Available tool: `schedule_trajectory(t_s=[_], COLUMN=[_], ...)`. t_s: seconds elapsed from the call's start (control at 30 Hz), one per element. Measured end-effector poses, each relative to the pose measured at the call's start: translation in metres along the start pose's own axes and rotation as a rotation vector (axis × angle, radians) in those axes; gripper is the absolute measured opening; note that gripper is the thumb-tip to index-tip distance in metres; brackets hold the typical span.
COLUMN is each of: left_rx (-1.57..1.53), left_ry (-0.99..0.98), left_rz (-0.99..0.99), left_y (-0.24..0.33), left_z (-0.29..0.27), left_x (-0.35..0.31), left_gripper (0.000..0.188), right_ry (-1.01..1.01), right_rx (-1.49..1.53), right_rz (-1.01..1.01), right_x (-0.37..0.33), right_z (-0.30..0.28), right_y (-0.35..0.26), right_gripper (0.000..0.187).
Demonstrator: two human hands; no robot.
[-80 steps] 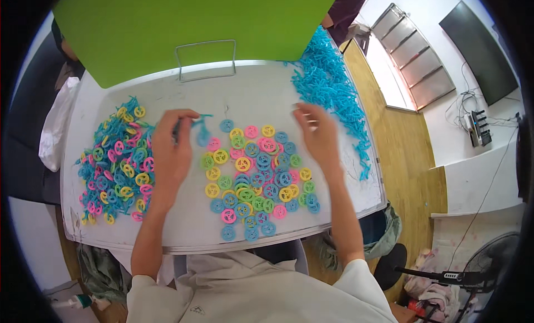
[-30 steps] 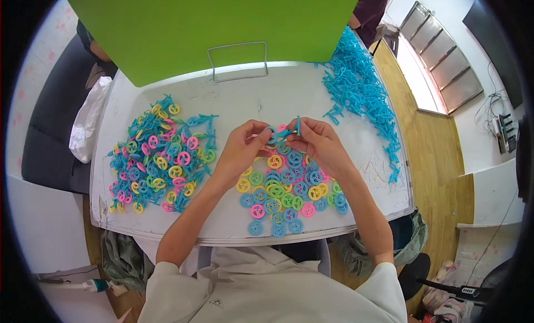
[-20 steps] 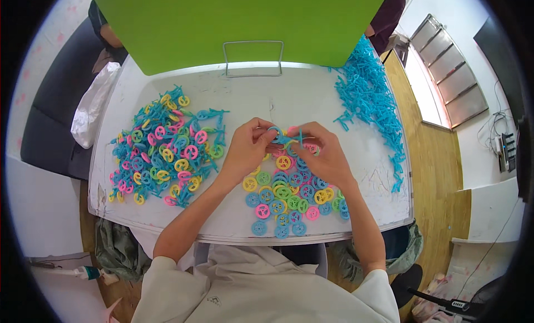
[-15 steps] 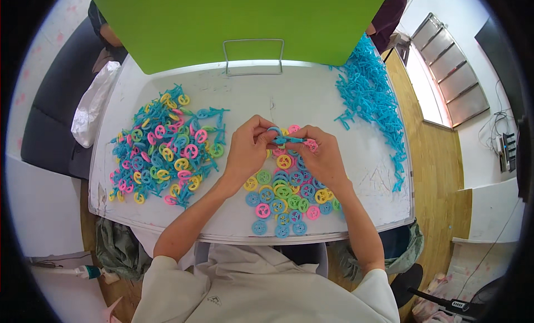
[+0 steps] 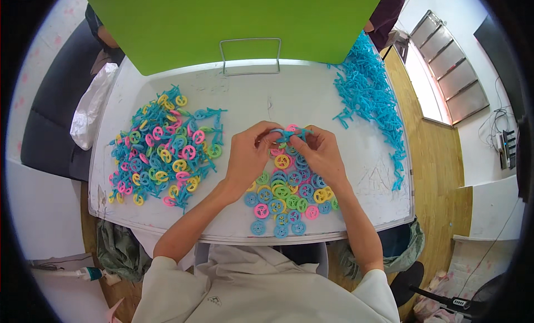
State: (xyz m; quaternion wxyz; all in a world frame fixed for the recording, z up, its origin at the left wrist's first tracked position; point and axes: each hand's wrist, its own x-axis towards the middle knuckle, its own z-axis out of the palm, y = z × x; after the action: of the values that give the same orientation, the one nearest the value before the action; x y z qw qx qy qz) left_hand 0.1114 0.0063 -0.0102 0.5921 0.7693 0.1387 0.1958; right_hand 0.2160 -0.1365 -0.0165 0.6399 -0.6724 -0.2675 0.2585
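Above the middle of the table, my left hand and my right hand meet with fingers closed around a small blue plastic frame piece. Its thin arms stretch between my fingertips; how it joins any wheel there is hidden by the fingers. Just below my hands lies a spread of small spoked plastic wheels in blue, pink, yellow and green. To the left is a heap of blue frame pieces with coloured wheels on them. Blue frame pieces without wheels form a long pile along the right edge.
A green panel with a metal wire handle stands across the back of the white table. Dark bags hang under its front corners, one a green sack. Parts of other people show behind the panel.
My fingers have turned the blue frame piece slightly, and my right fingertips have spread and shifted on it. The piles look the same.
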Motion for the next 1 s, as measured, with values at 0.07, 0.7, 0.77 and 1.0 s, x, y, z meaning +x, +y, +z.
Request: schedule_trajectory(t_s=[0.07, 0.7, 0.77, 1.0], left_rx=[-0.08, -0.248, -0.327, -0.188], left_ry=[0.009, 0.071, 0.063, 0.092], left_rz=[0.027, 0.052, 0.004, 0.039], left_y=[0.001, 0.017, 0.016, 0.006], left_z=[-0.001, 0.016, 0.016, 0.005], left_x=[0.001, -0.011, -0.01, -0.007], left_gripper=[0.013, 0.012, 0.013, 0.013], right_ry=[-0.016, 0.151, 0.28, 0.244], right_rx=[-0.129, 0.197, -0.176, -0.233], right_rz=[-0.001, 0.016, -0.08, -0.132], right_x=[-0.001, -0.011, -0.013, -0.011], right_z=[0.0, 0.009, 0.011, 0.018], right_y=[-0.008, -0.006, -0.01, -0.02], right_gripper=[0.02, 0.017, 0.016, 0.021])
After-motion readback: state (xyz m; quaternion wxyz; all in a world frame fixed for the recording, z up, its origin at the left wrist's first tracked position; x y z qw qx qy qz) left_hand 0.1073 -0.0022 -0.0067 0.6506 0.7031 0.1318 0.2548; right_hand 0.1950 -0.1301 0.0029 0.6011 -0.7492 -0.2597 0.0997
